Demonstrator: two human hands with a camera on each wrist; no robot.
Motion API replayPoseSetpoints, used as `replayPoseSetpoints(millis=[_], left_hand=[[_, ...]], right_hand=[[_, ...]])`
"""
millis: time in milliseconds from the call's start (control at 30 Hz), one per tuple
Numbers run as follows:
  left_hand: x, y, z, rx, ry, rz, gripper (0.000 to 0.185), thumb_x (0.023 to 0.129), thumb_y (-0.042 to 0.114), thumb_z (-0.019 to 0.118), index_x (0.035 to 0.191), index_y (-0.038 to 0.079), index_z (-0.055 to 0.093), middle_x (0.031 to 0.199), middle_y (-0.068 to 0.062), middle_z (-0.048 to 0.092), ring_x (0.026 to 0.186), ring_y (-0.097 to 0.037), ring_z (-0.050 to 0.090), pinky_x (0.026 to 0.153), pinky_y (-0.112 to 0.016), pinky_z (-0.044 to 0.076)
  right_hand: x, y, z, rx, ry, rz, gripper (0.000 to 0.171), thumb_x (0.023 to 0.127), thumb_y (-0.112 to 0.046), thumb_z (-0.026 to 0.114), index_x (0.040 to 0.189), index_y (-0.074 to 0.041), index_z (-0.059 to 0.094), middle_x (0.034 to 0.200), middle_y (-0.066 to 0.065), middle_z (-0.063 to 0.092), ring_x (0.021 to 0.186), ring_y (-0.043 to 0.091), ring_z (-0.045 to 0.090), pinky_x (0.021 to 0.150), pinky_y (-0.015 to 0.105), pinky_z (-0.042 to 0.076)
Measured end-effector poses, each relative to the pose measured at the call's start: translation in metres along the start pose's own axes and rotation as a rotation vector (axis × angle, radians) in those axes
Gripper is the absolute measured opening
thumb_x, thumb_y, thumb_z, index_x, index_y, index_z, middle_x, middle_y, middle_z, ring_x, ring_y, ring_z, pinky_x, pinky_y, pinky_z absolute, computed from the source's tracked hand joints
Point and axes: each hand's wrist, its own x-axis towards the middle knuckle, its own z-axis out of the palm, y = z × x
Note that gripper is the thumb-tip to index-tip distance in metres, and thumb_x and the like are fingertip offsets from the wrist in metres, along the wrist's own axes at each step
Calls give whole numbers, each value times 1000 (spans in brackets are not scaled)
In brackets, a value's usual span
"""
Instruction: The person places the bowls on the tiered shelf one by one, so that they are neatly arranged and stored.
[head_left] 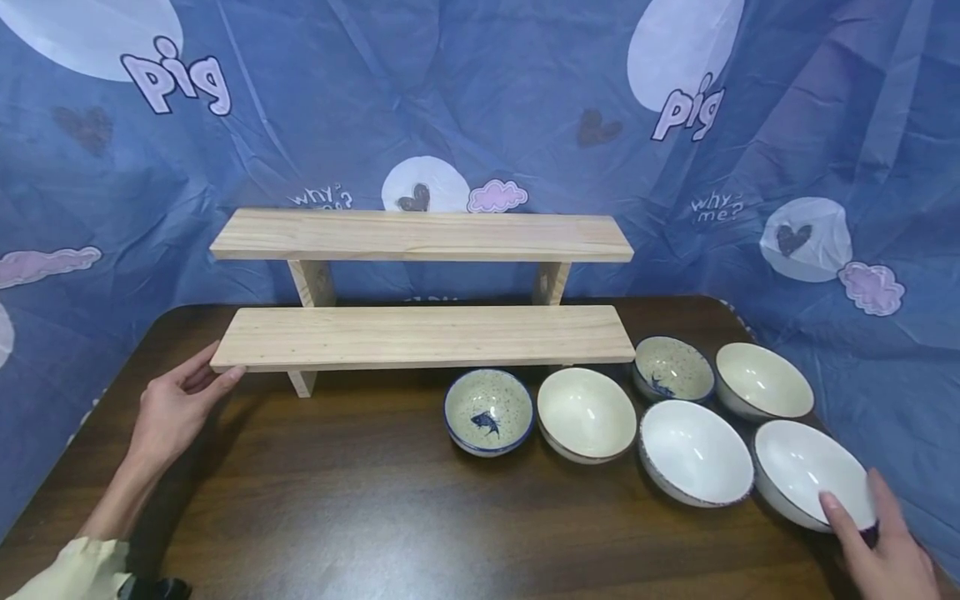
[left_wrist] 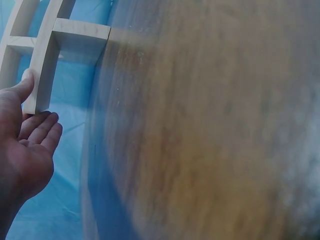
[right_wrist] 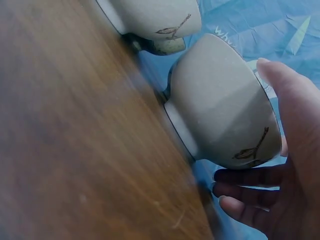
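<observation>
A two-tier wooden shelf (head_left: 427,333) of pale planks stands at the back of the table. My left hand (head_left: 172,408) holds the left end of its lower plank, thumb at the front corner and fingers around the end, as the left wrist view (left_wrist: 30,145) shows too. At the far right, my right hand (head_left: 885,542) grips a white bowl (head_left: 806,462) by its rim. Its thumb reaches over the rim, and the other fingers lie along the outer wall. In the right wrist view this bowl's outside (right_wrist: 220,100) bears a brown twig-like mark and its foot is on the table.
Beside the held bowl stand another white bowl (head_left: 697,450), two cream bowls (head_left: 587,408) (head_left: 761,379) and two speckled blue-rimmed bowls (head_left: 480,400) (head_left: 671,367). Behind the brown table (head_left: 360,500) hangs a blue printed cloth (head_left: 480,100).
</observation>
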Motion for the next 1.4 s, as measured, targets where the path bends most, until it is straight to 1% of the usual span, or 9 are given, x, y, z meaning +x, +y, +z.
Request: replayPoseSetpoints(millis=[133, 467, 767, 967, 1033, 1167, 1233, 1333, 1400], left_hand=[[0, -2, 0, 6, 15, 7, 66, 89, 37, 66, 142, 3, 44, 127, -27, 52, 103, 0, 55, 68, -4, 41], [0, -5, 2, 12, 15, 16, 65, 90, 37, 66, 141, 4, 44, 127, -27, 52, 101, 1, 56, 67, -3, 40], [1, -4, 4, 5, 29, 33, 64, 89, 36, 67, 141, 3, 45, 125, -27, 53, 95, 10, 53, 67, -3, 40], [1, -3, 4, 6, 29, 38, 64, 90, 35, 66, 141, 3, 45, 124, -27, 53, 94, 13, 52, 67, -3, 40], [1, -3, 3, 6, 25, 35, 64, 90, 35, 66, 141, 3, 45, 125, -27, 53, 95, 12, 52, 67, -3, 40], [1, -3, 3, 15, 21, 27, 65, 90, 36, 66, 141, 4, 44, 126, -27, 53, 99, 6, 54, 67, -3, 40], [1, -3, 2, 22, 19, 24, 65, 90, 37, 66, 142, 4, 44, 126, -27, 53, 101, 2, 55, 67, -3, 39], [2, -2, 2, 27, 19, 18, 65, 90, 37, 66, 142, 4, 44, 127, -27, 53, 102, 0, 55, 66, -3, 39], [2, -3, 2, 26, 20, 19, 65, 90, 37, 66, 142, 4, 44, 126, -27, 53, 101, 3, 55, 66, -3, 39]], right_hand=[[0, 1, 1, 12, -7, -9, 86, 97, -53, 39, 150, -7, -11, 151, 30, -1, 130, 57, 16, 103, 62, 18], [-1, -3, 3, 50, -55, 20, 87, 98, -53, 37, 147, -7, -19, 151, 29, -10, 133, 54, 8, 105, 60, 14], [5, 1, 5, 58, -72, 66, 93, 95, -60, 36, 146, -9, -23, 148, 35, -5, 122, 61, 24, 100, 63, 23], [2, -3, 5, 104, -54, 65, 89, 97, -51, 39, 147, -9, -21, 151, 30, -9, 132, 55, 12, 104, 60, 17], [3, -1, 6, 123, -43, 60, 89, 97, -49, 42, 147, -9, -20, 151, 28, -10, 133, 53, 11, 103, 60, 19], [5, 2, 8, 165, -13, 45, 88, 96, -44, 47, 148, -12, -17, 152, 28, -6, 131, 54, 19, 98, 61, 28], [4, 1, 9, 172, 5, 39, 87, 96, -40, 48, 149, -12, -15, 152, 29, -1, 127, 53, 29, 92, 58, 37], [2, 0, 10, 194, 25, 35, 87, 96, -37, 50, 150, -12, -13, 152, 31, 2, 116, 54, 41, 81, 53, 47], [1, -2, 10, 197, 35, 32, 87, 96, -37, 51, 150, -11, -12, 150, 34, 5, 107, 54, 48, 69, 46, 51]])
